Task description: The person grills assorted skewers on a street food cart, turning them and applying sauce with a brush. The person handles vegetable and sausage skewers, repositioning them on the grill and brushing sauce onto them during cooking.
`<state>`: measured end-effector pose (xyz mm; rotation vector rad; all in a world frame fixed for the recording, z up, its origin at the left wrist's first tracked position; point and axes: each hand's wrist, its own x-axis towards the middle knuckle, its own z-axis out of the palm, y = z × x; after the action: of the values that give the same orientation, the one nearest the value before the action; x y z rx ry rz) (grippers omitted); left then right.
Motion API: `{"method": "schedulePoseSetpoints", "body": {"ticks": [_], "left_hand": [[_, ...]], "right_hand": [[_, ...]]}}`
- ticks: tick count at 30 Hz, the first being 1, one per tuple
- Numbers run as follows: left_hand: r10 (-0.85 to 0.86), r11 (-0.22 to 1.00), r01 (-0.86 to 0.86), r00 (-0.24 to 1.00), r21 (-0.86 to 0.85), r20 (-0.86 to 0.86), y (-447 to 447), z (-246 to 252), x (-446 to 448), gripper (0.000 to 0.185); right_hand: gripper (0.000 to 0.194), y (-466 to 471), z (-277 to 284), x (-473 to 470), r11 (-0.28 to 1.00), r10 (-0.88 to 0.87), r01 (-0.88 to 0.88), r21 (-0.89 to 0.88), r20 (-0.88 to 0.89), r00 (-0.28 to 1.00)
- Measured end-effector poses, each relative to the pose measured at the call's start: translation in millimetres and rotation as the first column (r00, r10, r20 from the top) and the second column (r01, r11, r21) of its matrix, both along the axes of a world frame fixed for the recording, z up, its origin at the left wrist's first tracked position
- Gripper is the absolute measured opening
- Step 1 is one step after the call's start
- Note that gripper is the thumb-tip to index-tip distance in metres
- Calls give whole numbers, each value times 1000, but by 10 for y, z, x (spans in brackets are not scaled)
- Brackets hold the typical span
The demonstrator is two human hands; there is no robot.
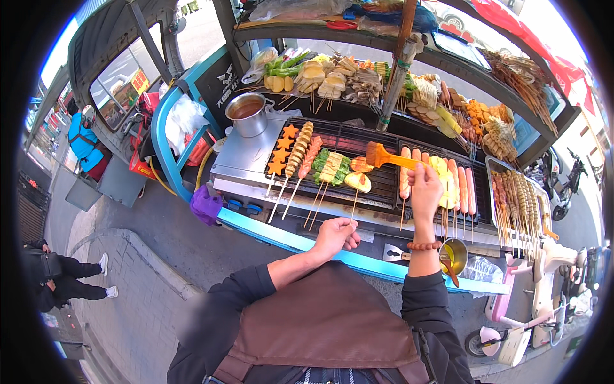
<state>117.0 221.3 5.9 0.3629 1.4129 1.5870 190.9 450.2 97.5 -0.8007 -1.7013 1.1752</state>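
In my right hand (425,191) is an orange basting brush (391,157), gripped by its handle. Its bristle head hovers just above and right of two round sauce-coated slices (358,182) on a bamboo skewer. My left hand (333,238) pinches the lower end of that skewer's stick. The slices lie at the grill grate (336,133). Left of them are a wrapped skewer on leafy greens (331,166), a scored sausage (311,156), a spiral-cut skewer (298,150) and orange star shapes (279,154). Several sausages (465,189) and yellow slices (439,174) lie to the right, partly behind my right hand.
A steel pot of brown sauce (246,115) stands on the left ledge. A small metal cup (455,254) with a wooden-handled utensil sits near the blue rail (297,245). Trayed skewers (520,201) are at right; raw skewers line the back. An upright post (395,86) rises behind the grill.
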Motion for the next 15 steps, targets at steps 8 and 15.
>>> {"method": "schedulePoseSetpoints", "body": {"ticks": [8, 15], "left_hand": [[-7, 1000, 7, 1000, -14, 5, -8, 53, -16, 20], [-12, 1000, 12, 1000, -17, -23, -14, 62, -17, 21]], "right_hand": [[29, -652, 61, 329, 365, 263, -534, 763, 466, 845], [32, -725, 245, 379, 226, 236, -550, 804, 502, 832]]}}
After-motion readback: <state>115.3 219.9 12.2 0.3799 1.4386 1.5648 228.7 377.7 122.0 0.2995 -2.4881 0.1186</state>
